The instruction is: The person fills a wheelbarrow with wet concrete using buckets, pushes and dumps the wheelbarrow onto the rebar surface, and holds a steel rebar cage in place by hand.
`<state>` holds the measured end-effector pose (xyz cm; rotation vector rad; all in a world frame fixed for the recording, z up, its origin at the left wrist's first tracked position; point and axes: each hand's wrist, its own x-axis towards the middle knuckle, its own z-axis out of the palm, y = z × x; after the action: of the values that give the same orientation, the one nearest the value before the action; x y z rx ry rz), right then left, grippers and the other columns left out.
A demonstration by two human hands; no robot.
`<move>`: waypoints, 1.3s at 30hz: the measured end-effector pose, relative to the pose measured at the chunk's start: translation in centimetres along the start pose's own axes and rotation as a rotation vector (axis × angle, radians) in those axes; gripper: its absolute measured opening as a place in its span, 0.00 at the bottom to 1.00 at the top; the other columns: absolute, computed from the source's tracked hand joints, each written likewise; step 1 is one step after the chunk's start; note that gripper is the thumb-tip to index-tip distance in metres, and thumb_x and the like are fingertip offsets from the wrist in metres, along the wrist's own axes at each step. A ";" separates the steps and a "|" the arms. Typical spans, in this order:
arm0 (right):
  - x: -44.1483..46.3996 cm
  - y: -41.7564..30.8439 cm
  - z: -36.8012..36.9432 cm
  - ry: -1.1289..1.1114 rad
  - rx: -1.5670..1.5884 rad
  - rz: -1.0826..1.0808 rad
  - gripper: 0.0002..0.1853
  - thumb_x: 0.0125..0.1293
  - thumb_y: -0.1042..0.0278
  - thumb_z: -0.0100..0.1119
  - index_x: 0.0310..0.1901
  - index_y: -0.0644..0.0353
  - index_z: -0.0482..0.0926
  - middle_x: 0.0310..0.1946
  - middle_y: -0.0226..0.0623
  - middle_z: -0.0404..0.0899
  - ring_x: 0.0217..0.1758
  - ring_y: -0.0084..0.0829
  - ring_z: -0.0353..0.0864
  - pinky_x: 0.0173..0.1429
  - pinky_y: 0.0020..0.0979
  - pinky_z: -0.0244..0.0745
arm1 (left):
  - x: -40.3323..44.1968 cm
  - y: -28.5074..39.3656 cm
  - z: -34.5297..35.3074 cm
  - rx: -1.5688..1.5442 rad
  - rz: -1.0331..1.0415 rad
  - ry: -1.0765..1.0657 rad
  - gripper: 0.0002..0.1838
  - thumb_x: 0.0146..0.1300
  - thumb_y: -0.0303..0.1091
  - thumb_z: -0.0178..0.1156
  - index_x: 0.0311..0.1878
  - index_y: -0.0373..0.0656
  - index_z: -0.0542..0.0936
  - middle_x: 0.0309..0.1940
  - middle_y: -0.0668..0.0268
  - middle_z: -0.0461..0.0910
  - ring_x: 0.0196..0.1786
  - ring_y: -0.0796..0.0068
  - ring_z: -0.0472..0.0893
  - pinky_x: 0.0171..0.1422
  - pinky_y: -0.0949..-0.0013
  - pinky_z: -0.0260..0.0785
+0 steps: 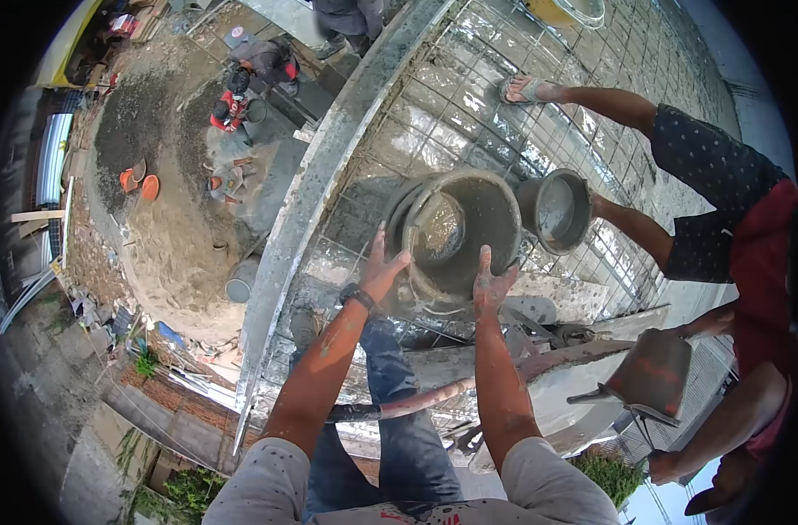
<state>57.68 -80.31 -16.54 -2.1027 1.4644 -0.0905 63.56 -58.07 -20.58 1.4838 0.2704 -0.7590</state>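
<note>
In front of me is a large grey, cement-coated bucket [506, 210], its mouth facing me, with another bucket's rim [397, 206] showing behind it on the left. My left hand [383, 269] is at the bucket's near left edge, thumb and fingers spread. On the near right side, my right hand [493, 287] has its fingers apart and raised beside the rim. Neither hand is closed round the bucket, and whether they touch it I cannot tell. A smaller bucket [584, 213] stands just right of the large one, by a co-worker's leg.
Rebar mesh [451, 109] over wet concrete surrounds the buckets. Left runs a concrete edge [281, 262] with a drop to ground where several people work. A co-worker at right holds a tilted bucket [648, 374]. A thick hose [425, 398] crosses in front of my legs.
</note>
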 end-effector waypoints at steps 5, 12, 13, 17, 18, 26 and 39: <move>0.1 4.6 5.0 0.137 -0.093 -0.115 0.49 0.62 0.40 0.65 0.68 0.76 0.58 0.65 0.58 0.63 0.68 0.49 0.63 0.74 0.46 0.56 | 2.3 -1.5 0.8 0.359 -0.079 0.196 0.67 0.43 0.57 0.76 0.76 0.33 0.46 0.76 0.45 0.49 0.80 0.54 0.47 0.81 0.61 0.42; 3.4 3.0 3.6 -0.545 0.879 0.458 0.31 0.67 0.47 0.59 0.63 0.60 0.72 0.59 0.36 0.76 0.60 0.37 0.75 0.66 0.40 0.69 | 5.4 -7.1 -2.1 -0.271 -0.178 -0.074 0.80 0.39 0.54 0.81 0.76 0.35 0.26 0.75 0.41 0.48 0.77 0.52 0.53 0.79 0.62 0.46; 2.7 2.0 3.1 -0.631 0.872 0.529 0.31 0.67 0.45 0.58 0.63 0.60 0.71 0.60 0.36 0.75 0.61 0.38 0.74 0.67 0.42 0.68 | 5.3 -7.4 -1.8 -0.233 -0.196 -0.058 0.73 0.44 0.48 0.79 0.77 0.36 0.30 0.77 0.49 0.48 0.77 0.58 0.53 0.79 0.61 0.45; 4.2 7.0 3.9 -0.634 0.795 0.460 0.29 0.67 0.44 0.52 0.63 0.55 0.72 0.60 0.35 0.76 0.62 0.38 0.74 0.69 0.42 0.66 | 3.8 -7.6 -0.8 -0.281 -0.193 0.104 0.65 0.39 0.48 0.77 0.74 0.30 0.46 0.64 0.45 0.67 0.67 0.55 0.69 0.71 0.62 0.59; 4.3 6.5 3.4 -0.663 0.806 0.477 0.29 0.67 0.45 0.52 0.63 0.55 0.72 0.60 0.34 0.76 0.61 0.37 0.75 0.67 0.41 0.68 | 3.5 -6.9 -0.6 -0.200 -0.209 0.168 0.61 0.38 0.47 0.76 0.72 0.29 0.53 0.59 0.45 0.73 0.62 0.55 0.74 0.66 0.61 0.65; -5.0 -3.8 1.1 -0.910 0.635 0.553 0.24 0.63 0.51 0.54 0.58 0.52 0.76 0.57 0.34 0.78 0.59 0.37 0.78 0.62 0.42 0.75 | -6.0 2.7 -10.5 -0.023 -0.500 0.266 0.23 0.38 0.45 0.71 0.30 0.34 0.80 0.25 0.56 0.81 0.30 0.63 0.82 0.34 0.60 0.74; -38.0 -16.7 9.7 -1.318 0.346 0.283 0.28 0.53 0.51 0.58 0.56 0.51 0.77 0.57 0.31 0.78 0.59 0.37 0.77 0.62 0.43 0.73 | -33.4 -2.2 -34.7 -0.434 -0.180 0.934 0.41 0.39 0.39 0.70 0.56 0.21 0.70 0.33 0.50 0.83 0.37 0.60 0.84 0.44 0.64 0.76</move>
<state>60.13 -38.94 -6.70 -1.1387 0.7730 0.9000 47.13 -15.16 -6.06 1.3082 1.2048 -0.0697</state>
